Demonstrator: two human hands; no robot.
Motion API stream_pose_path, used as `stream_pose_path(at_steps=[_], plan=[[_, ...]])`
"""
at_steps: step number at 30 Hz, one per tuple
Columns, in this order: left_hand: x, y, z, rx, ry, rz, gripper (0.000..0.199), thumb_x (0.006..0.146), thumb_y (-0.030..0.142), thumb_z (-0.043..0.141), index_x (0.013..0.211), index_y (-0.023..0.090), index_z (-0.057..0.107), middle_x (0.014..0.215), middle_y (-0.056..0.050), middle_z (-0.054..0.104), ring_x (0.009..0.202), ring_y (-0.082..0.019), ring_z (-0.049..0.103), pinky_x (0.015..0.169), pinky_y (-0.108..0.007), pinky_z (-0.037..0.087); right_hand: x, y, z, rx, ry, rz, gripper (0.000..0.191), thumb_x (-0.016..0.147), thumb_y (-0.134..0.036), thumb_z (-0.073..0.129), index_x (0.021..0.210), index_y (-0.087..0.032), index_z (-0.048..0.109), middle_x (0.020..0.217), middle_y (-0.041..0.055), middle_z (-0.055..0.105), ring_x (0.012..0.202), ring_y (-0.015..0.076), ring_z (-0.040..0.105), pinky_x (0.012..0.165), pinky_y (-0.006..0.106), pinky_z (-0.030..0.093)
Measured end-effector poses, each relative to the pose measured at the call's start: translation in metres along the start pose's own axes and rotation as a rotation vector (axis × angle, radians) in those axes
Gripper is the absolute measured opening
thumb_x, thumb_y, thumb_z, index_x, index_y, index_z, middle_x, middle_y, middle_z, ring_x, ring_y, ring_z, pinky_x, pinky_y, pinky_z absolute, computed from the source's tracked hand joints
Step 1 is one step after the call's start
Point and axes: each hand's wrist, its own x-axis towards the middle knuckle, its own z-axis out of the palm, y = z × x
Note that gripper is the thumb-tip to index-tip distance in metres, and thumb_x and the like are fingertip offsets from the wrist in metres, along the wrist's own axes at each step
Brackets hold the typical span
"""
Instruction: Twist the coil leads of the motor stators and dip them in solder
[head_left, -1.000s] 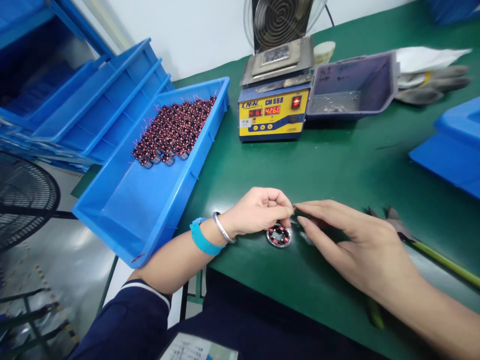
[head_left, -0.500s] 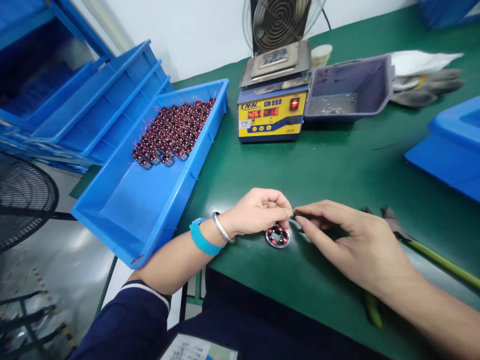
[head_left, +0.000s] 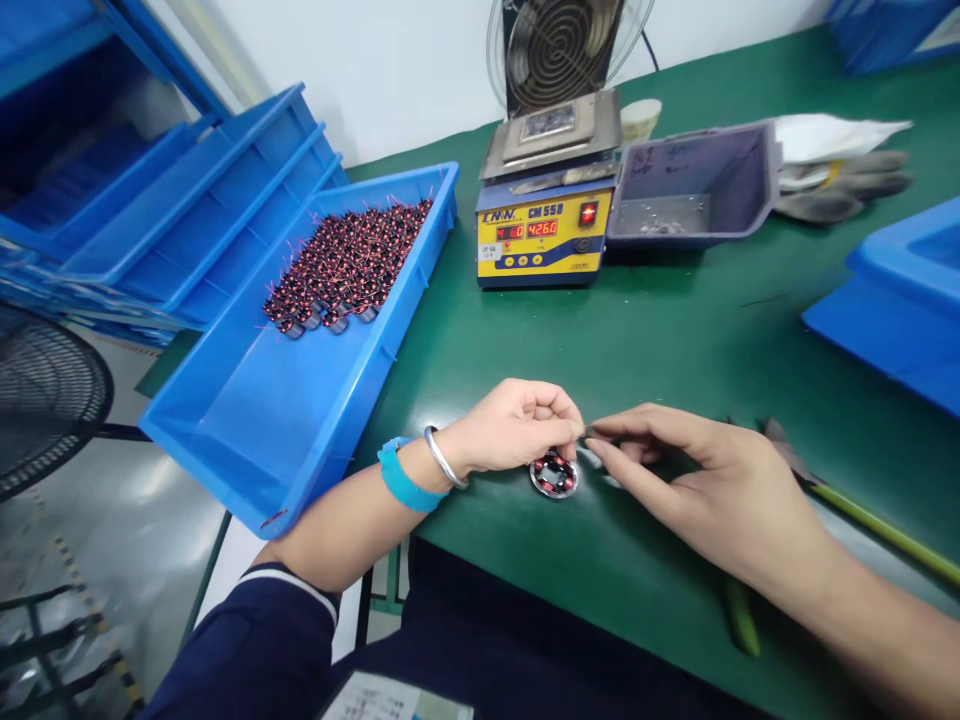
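A ring-shaped part with red copper windings (head_left: 554, 476) lies on the green table just below my left hand (head_left: 525, 425). The thumb and forefinger of that hand are pinched, and what sits between them is too small to make out. My right hand (head_left: 697, 470) is close by on the right, its thumb and index fingertips pinched almost against the left fingertips. Something thin seems to be at its tips, too tiny to name. Green-handled cutters (head_left: 862, 510) lie partly behind the right hand.
A blue bin (head_left: 262, 400) at the left holds many wound parts. Behind stand a yellow-fronted CM558 heating unit (head_left: 541, 240), a fan (head_left: 559, 50), a purple-grey tray (head_left: 697, 190) and gloves (head_left: 847, 185). Another blue bin (head_left: 900, 290) is at the right.
Both hands keep nearly the same pinched pose, with the right fingertips slightly shifted. The camera view has moved a little, and the digits on the heating unit's display differ.
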Motion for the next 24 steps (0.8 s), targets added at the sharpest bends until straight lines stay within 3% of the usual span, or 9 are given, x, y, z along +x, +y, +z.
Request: stream_pose_path(at_steps=[9, 20, 24], plan=[[0.0, 0.0, -0.001, 0.035, -0.023, -0.031, 0.013, 0.078, 0.006, 0.059, 0.068, 0.013, 0.055, 0.052, 0.003, 0.059, 0.047, -0.005, 0.05, 0.054, -0.018, 0.042, 0.015, 0.018, -0.006, -0.249, -0.003, -0.463, 0.02, 0.096, -0.018, 0.049, 0.092, -0.021, 0.068, 0.09, 0.006, 0.074, 0.075, 0.0176, 0.071, 0.065, 0.029, 0.056], [-0.005, 0.006, 0.002, 0.044, -0.004, -0.043, 0.017, 0.078, 0.003, 0.057, 0.064, 0.013, 0.054, 0.05, 0.005, 0.057, 0.047, -0.004, 0.05, 0.055, -0.017, 0.043, 0.017, 0.016, -0.017, -0.395, -0.061, -0.645, 0.024, 0.099, -0.017, 0.046, 0.094, -0.021, 0.068, 0.092, 0.0058, 0.075, 0.073, 0.0178, 0.068, 0.063, 0.031, 0.049], [-0.004, 0.003, 0.001, 0.049, -0.018, -0.015, 0.018, 0.077, 0.002, 0.057, 0.063, 0.013, 0.055, 0.05, 0.004, 0.057, 0.047, -0.004, 0.05, 0.054, -0.017, 0.043, 0.019, 0.014, -0.018, -0.363, -0.074, -0.648, 0.022, 0.097, -0.018, 0.047, 0.095, -0.023, 0.069, 0.093, 0.0058, 0.075, 0.074, 0.0197, 0.068, 0.063, 0.033, 0.048]])
